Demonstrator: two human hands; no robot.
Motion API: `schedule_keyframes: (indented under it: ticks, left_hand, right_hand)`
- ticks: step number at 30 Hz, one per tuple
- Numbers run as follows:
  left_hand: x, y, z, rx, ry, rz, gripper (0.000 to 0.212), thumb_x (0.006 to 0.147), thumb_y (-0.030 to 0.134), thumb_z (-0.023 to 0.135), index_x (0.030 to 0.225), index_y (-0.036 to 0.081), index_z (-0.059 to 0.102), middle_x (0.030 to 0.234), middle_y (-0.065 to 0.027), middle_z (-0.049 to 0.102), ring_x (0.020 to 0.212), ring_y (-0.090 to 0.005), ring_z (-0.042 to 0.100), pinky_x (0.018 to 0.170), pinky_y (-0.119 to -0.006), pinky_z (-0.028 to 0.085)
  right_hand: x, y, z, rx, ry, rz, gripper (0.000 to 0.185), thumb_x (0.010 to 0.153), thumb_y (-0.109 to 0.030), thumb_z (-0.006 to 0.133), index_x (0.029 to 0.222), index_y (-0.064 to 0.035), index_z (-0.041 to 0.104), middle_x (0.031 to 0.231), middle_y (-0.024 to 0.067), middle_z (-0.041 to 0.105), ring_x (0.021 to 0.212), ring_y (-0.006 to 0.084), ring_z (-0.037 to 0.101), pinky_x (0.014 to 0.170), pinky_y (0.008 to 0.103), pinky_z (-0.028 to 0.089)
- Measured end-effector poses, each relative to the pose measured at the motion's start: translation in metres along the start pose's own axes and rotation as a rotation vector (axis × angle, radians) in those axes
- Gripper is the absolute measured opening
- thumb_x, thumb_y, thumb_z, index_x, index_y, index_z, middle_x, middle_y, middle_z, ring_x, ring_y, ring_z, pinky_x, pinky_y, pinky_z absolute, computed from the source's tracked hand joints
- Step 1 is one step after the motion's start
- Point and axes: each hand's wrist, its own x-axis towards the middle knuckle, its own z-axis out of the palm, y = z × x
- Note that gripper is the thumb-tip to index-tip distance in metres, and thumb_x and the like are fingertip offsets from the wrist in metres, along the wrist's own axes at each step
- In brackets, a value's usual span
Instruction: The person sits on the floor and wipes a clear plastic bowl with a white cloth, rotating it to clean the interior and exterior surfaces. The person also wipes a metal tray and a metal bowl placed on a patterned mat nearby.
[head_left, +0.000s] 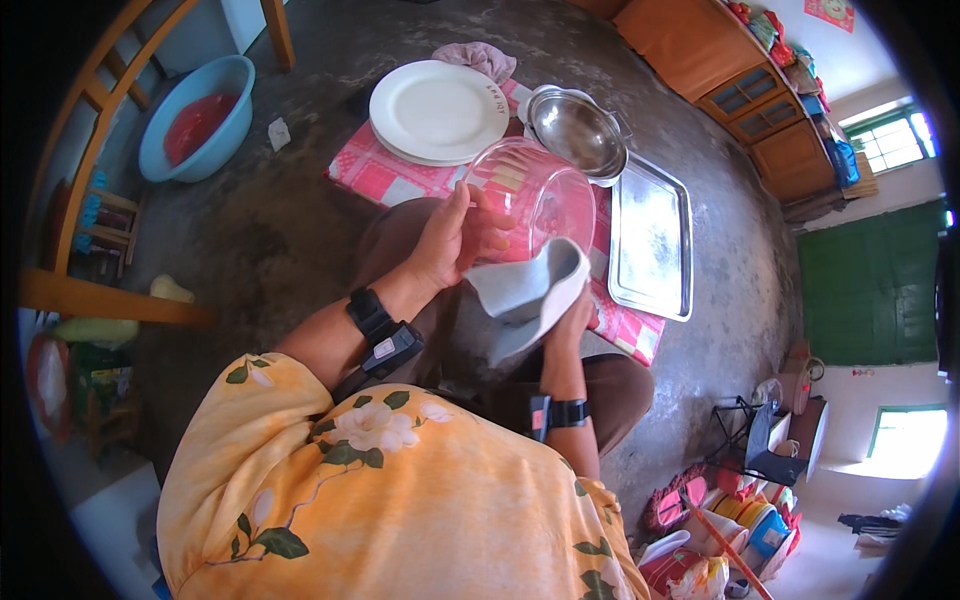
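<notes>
A clear glass bowl (562, 202) is tilted on its side over a low table with a red checked cloth (360, 166). My left hand (465, 232) grips the bowl's near left rim. My right hand (574, 311) holds a pale grey cloth (525, 289) against the bowl's near side; the cloth hides part of its fingers. Beyond the bowl stand stacked white plates (439, 112), with a metal bowl (574, 127) to their right. A shiny metal tray (651, 236) lies at the table's right side. A mauve cloth (476, 60) is bunched behind the plates.
On the floor at the upper left stands a blue basin (199, 120) with something red inside. A wooden frame (112, 296) runs along the left. Wooden cabinets (720, 75) line the upper right, and a folding chair (772, 450) stands at the lower right.
</notes>
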Motion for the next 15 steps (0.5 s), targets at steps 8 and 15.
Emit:
schedule_keyframes:
  ticks: [8,15]
  left_hand:
    - [0.000,-0.005,0.000,0.142,-0.014,0.077,0.045,0.095,0.057,0.043,0.105,0.014,0.049,0.096,-0.0177,0.067,0.072,-0.0181,0.066,0.066,-0.029,0.054]
    - [-0.005,-0.007,0.003,0.210,-0.034,0.083,0.046,0.096,0.055,0.040,0.107,0.012,0.050,0.102,-0.0121,0.065,0.085,-0.0179,0.065,0.075,-0.034,0.054]
  right_hand:
    - [-0.049,0.036,0.016,0.304,-0.109,0.084,0.037,0.102,-0.024,0.033,0.128,-0.0009,0.046,0.109,0.0137,0.062,0.094,0.0259,0.065,0.079,0.0380,0.056]
    - [-0.078,-0.004,0.042,0.305,-0.215,0.109,0.032,0.101,-0.026,0.045,0.122,-0.0028,0.051,0.111,0.0076,0.062,0.094,0.0166,0.062,0.082,0.0291,0.050]
